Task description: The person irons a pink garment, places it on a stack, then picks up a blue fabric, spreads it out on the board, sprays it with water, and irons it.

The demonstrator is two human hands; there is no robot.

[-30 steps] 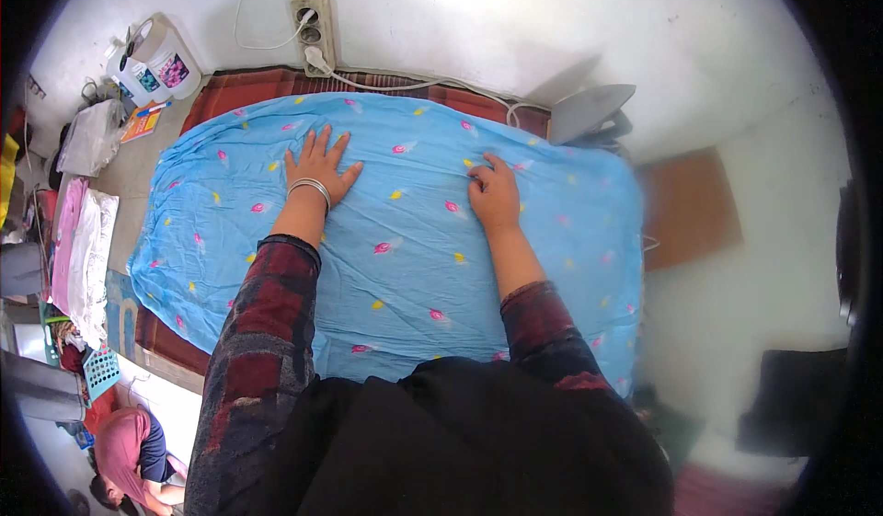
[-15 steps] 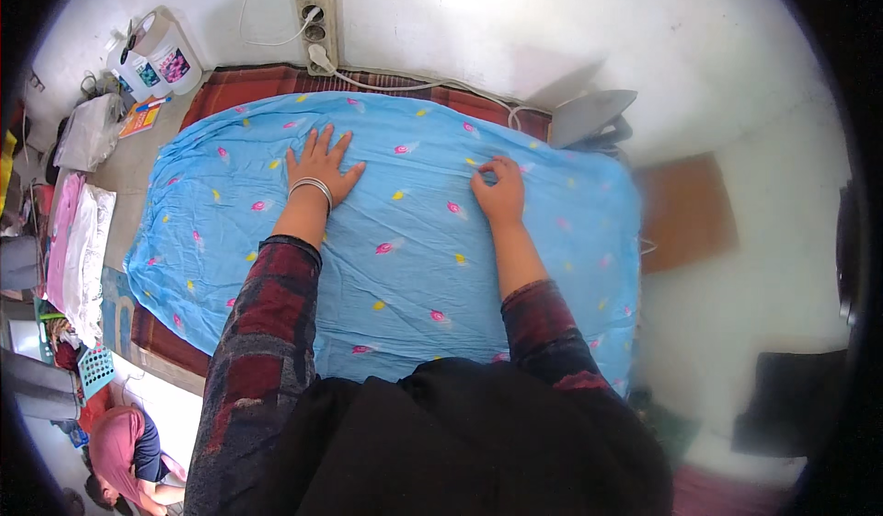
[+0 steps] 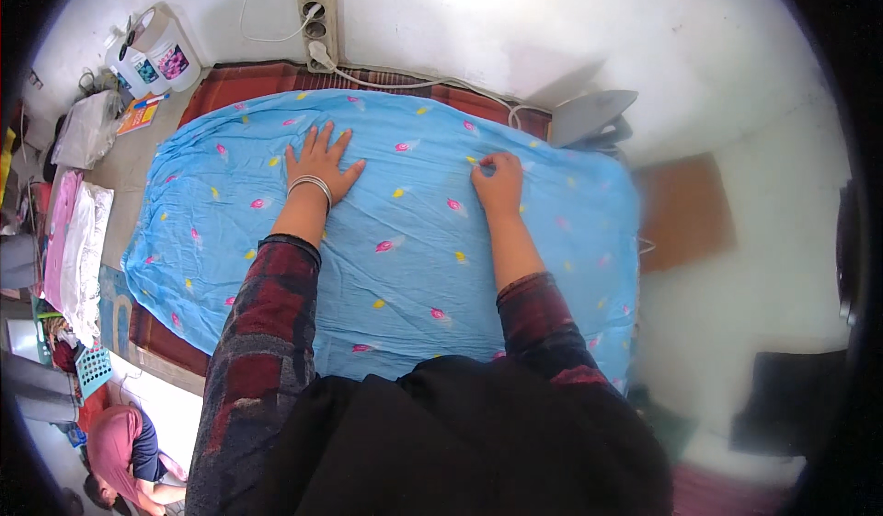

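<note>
A light blue cloth (image 3: 432, 240) printed with pink and yellow motifs lies spread before me, lightly wrinkled. On its upper left part, my left hand (image 3: 322, 166) rests flat with the fingers spread; bangles circle the wrist. Further right, my right hand (image 3: 498, 183) is over the same cloth, thumb and index fingertip meeting in a pinch and the other fingers curled. What sits between those fingertips, if anything, is too small to make out. Beyond the cloth's far right edge an iron (image 3: 596, 119) stands on its heel against the wall.
A red striped cover (image 3: 235, 84) shows under the cloth's edge. A power strip (image 3: 317, 28) on the wall carries plugs and a white cord. White jugs (image 3: 170, 56), a plastic bag (image 3: 89, 130) and folded clothes (image 3: 87, 249) line the left. A person (image 3: 120, 447) bends low at lower left.
My right hand has shifted very slightly, its fingers still pinched. My left hand stays flat in the same place on the cloth.
</note>
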